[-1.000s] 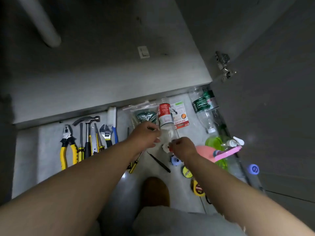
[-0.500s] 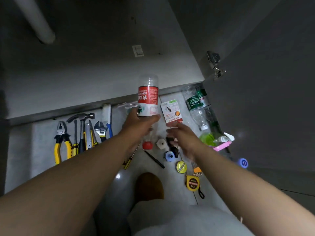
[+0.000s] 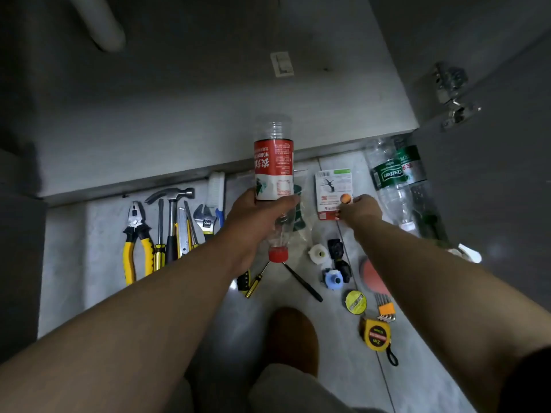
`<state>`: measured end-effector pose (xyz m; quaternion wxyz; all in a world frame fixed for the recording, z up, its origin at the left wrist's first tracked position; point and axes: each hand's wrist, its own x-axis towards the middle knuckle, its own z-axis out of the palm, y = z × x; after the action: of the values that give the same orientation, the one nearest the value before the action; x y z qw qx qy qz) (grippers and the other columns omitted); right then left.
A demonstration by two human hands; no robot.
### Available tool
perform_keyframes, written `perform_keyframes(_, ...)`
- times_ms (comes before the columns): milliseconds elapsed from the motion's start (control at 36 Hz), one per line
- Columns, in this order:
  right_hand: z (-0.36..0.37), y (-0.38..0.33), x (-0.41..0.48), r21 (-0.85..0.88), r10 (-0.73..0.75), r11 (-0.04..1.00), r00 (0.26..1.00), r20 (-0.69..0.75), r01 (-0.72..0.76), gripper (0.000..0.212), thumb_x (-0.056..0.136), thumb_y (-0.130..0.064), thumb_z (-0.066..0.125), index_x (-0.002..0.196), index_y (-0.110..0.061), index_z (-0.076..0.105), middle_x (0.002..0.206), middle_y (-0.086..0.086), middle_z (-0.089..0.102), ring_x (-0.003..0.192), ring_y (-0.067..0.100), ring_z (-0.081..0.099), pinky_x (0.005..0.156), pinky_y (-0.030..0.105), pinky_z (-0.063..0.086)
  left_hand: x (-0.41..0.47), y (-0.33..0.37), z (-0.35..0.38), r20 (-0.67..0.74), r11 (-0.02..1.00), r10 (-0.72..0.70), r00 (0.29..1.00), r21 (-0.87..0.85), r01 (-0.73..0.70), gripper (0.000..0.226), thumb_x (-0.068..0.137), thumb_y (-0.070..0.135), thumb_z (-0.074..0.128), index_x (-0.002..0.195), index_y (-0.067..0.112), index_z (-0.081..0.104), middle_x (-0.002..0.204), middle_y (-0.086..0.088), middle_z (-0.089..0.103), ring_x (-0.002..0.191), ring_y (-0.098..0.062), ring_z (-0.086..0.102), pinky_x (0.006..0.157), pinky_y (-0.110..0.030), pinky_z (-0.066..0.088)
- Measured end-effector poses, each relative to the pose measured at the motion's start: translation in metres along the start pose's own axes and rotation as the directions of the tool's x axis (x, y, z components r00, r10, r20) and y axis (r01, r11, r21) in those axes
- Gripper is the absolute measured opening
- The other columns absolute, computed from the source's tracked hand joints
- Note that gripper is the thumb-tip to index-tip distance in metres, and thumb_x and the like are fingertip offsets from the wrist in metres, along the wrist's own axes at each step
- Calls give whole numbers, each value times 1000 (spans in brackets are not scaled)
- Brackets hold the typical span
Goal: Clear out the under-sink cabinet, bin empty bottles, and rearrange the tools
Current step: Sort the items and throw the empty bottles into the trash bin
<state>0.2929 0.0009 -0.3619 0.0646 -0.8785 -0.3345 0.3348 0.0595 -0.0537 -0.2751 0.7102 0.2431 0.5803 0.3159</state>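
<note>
My left hand (image 3: pixel 256 216) grips a clear bottle with a red label (image 3: pixel 272 171) and holds it upside down, red cap toward the floor, above the tools. My right hand (image 3: pixel 359 208) reaches to a white and red card packet (image 3: pixel 331 189) lying on the floor and pinches its lower right corner. Two empty green-label bottles (image 3: pixel 393 177) lie at the right by the cabinet door. The cabinet floor (image 3: pixel 208 99) behind is bare.
Pliers (image 3: pixel 135 236), a hammer (image 3: pixel 171 204), a wrench (image 3: pixel 205 219) and screwdrivers lie in a row at left. Small fittings, a tape roll (image 3: pixel 354 301), hex keys (image 3: pixel 384 308) and a tape measure (image 3: pixel 376 338) lie at right. A door hinge (image 3: pixel 453 93) juts out upper right.
My left hand lifted the red-label bottle off the floor and turned it upside down. My right hand let go near the bottle and moved right to the card packet.
</note>
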Motion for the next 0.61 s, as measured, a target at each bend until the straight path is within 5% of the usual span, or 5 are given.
perform_keyframes(83,-4,5,-18,189,17,982,1000,-8,-15,8,87,-18,68,88,-18,60,103,15,72,94,32,71,88,45,59,-4,2,8,18,1000,6,1000,4,-6,47,84,25,81,127,25,63,114,1,75,107,-17,72,91,-39,58)
perform_keyframes(167,-21,6,-50,401,14,916,1000,-12,-8,18,90,-12,62,76,-20,54,89,18,73,74,32,73,77,51,62,-13,11,19,43,999,24,999,42,-26,44,84,27,81,125,25,65,112,0,76,105,-19,73,86,-36,60)
perform_keyframes(417,-133,17,-169,766,-176,619,981,-82,175,17,98,-5,54,84,-12,58,73,7,67,46,11,57,53,29,55,-82,84,73,268,973,106,957,169,-155,44,88,38,76,128,25,62,99,3,79,90,-15,76,77,-35,60)
perform_keyframes(528,-191,37,-216,809,-193,545,972,-135,220,9,100,-4,51,96,-8,58,77,12,64,46,14,59,49,28,55,-138,111,112,386,955,119,915,209,-213,49,87,47,73,127,20,67,115,-9,75,103,-23,68,108,-48,46)
perform_keyframes(611,-230,61,-250,840,-209,488,966,-149,235,11,100,-4,51,93,-8,58,73,14,63,50,19,61,61,37,59,-183,120,146,499,925,100,861,273,-266,53,84,58,69,125,24,69,117,-5,75,105,-19,66,112,-46,41)
